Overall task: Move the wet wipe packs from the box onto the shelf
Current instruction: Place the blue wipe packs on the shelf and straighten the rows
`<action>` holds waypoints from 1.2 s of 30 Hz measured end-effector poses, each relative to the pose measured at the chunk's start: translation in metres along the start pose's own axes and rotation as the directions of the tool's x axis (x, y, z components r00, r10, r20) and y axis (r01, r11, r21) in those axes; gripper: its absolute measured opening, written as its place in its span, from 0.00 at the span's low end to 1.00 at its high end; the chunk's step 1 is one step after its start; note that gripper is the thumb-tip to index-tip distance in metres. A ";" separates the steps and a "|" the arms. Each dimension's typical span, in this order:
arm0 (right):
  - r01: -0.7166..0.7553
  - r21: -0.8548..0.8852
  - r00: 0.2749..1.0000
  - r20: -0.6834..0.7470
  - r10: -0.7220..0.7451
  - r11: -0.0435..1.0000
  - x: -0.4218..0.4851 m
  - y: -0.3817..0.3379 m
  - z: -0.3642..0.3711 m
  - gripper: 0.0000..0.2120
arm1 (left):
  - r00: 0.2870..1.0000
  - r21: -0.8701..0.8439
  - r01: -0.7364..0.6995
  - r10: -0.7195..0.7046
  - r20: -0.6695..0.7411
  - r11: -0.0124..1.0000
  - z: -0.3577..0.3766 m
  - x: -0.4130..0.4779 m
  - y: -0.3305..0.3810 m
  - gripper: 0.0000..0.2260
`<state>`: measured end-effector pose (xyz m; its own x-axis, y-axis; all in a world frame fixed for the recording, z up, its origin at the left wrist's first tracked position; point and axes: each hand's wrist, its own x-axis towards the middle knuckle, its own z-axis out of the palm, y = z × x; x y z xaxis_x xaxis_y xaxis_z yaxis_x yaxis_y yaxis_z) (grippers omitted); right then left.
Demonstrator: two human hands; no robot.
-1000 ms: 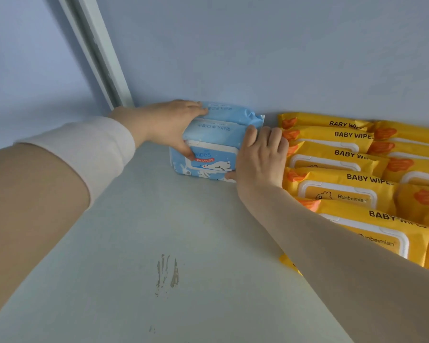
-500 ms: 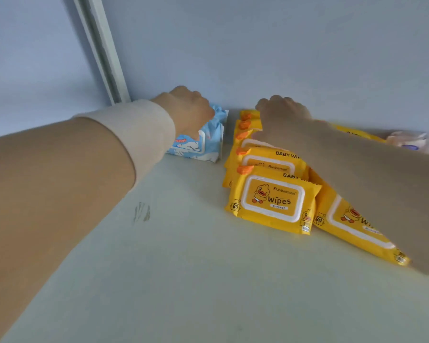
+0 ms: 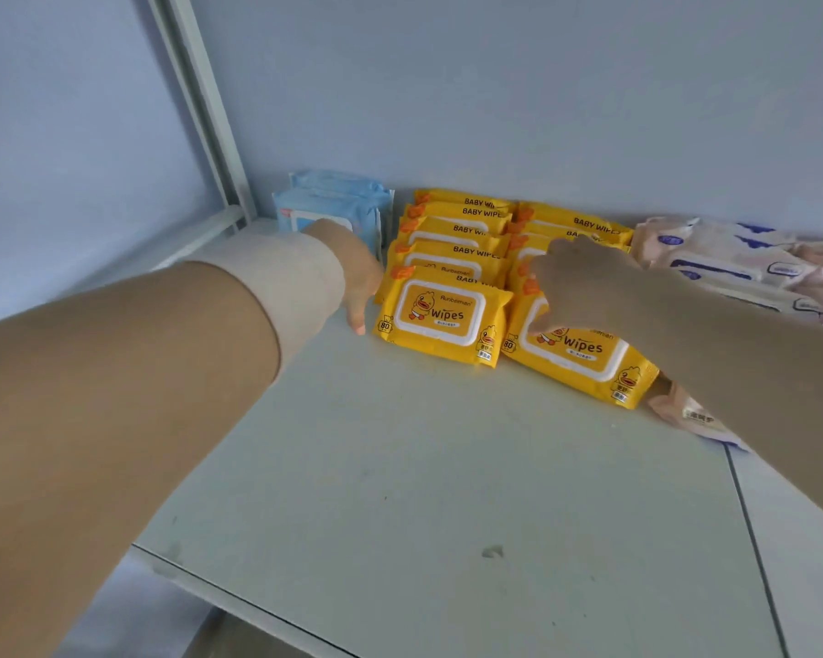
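Blue wet wipe packs now stand alone at eleven o'clock on the shelf, both hands having left them. The left hand hangs loose, its grip empty, beside the yellow packs. The right hand, fingers relaxed (blurred), rests on the front yellow pack at three o'clock. That placement looks finished.

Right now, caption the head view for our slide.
Left hand and right hand at yellow packs on a shelf; blue packs left, pale packs right.
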<state>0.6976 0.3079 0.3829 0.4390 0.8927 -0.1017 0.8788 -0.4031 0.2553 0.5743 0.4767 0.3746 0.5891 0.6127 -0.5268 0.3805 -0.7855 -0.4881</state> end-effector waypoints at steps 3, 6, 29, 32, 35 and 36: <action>0.001 0.022 0.999 -0.045 0.000 1.000 0.002 -0.007 0.016 0.33 | 0.966 -0.165 -0.125 0.082 -0.245 0.978 0.006 0.008 0.002 0.36; -0.034 0.064 0.995 -0.095 0.040 0.997 0.012 -0.024 0.041 0.42 | 0.881 -0.215 -0.193 0.072 -0.468 0.957 0.017 0.025 0.004 0.44; -0.265 0.177 0.901 -0.306 0.309 0.948 0.097 -0.053 0.083 0.38 | 0.658 -0.223 -0.351 0.070 -0.749 0.909 0.035 0.114 -0.019 0.49; -0.266 0.251 0.911 -0.251 0.328 0.931 0.096 -0.049 0.076 0.44 | 0.680 -0.244 -0.408 0.114 -0.724 0.880 0.029 0.109 -0.032 0.48; -0.299 0.320 0.907 -0.197 0.372 0.899 0.097 -0.045 0.071 0.51 | 0.709 -0.281 -0.426 0.124 -0.694 0.860 0.017 0.108 -0.048 0.48; -0.308 0.316 0.905 -0.194 0.379 0.897 0.098 -0.045 0.070 0.51 | 0.726 -0.282 -0.424 0.137 -0.674 0.861 0.013 0.109 -0.050 0.48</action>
<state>0.7139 0.3991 0.2937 0.6939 0.6942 0.1911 0.7125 -0.7003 -0.0433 0.6101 0.5844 0.3325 0.9602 0.2788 0.0196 0.2788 -0.9603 -0.0003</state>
